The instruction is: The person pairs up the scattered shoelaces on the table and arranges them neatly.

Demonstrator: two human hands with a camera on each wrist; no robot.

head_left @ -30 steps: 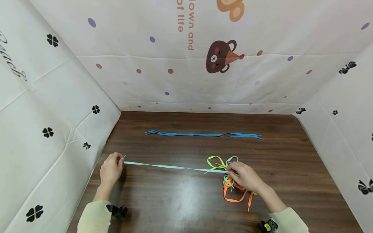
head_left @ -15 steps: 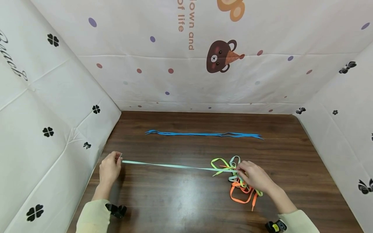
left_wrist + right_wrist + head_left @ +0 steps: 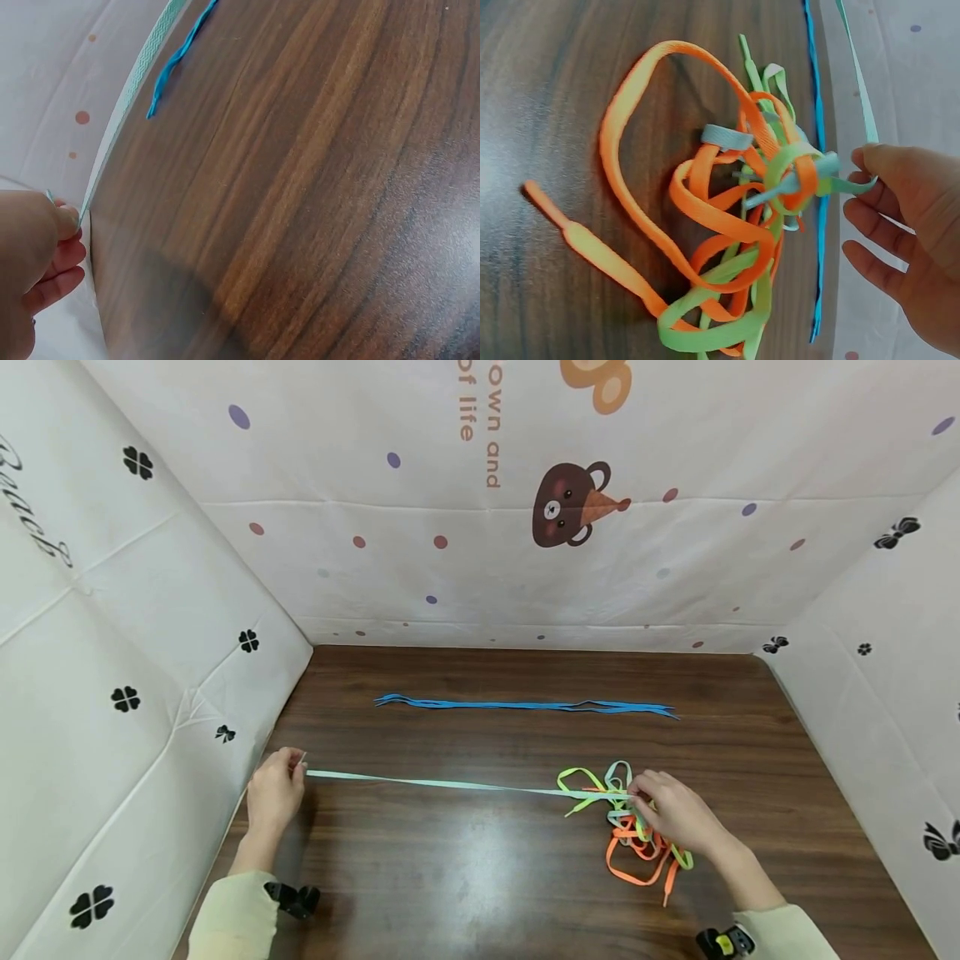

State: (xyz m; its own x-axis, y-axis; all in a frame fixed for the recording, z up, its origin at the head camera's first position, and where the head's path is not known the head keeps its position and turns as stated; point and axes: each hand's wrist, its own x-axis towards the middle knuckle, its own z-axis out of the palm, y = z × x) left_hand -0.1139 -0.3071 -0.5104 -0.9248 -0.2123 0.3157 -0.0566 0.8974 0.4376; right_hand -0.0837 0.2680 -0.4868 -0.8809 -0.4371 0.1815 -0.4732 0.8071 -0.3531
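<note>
A flat mint-green shoelace (image 3: 450, 784) stretches nearly straight between both hands above the table. My left hand (image 3: 275, 789) pinches its left end between thumb and fingers, and a short tip pokes out above them, as the left wrist view also shows. On the other side my right hand (image 3: 678, 810) pinches the same lace between thumb and forefinger, its other fingers loosely bent. From that grip the lace runs into a tangle of orange (image 3: 720, 217), yellow-green (image 3: 712, 322) and mint laces, beside and under the right hand. Part of the tangle is hidden by that hand in the head view.
Several blue laces (image 3: 487, 704) lie side by side in a long bundle across the back of the wooden table (image 3: 450, 877). White printed cloth walls (image 3: 420, 568) enclose the table at the back, left and right.
My right hand has moved to the right, and the tangle has shifted right with it. The left hand has drawn slightly left, so the mint stretch between them is longer. The blue laces stay put.
</note>
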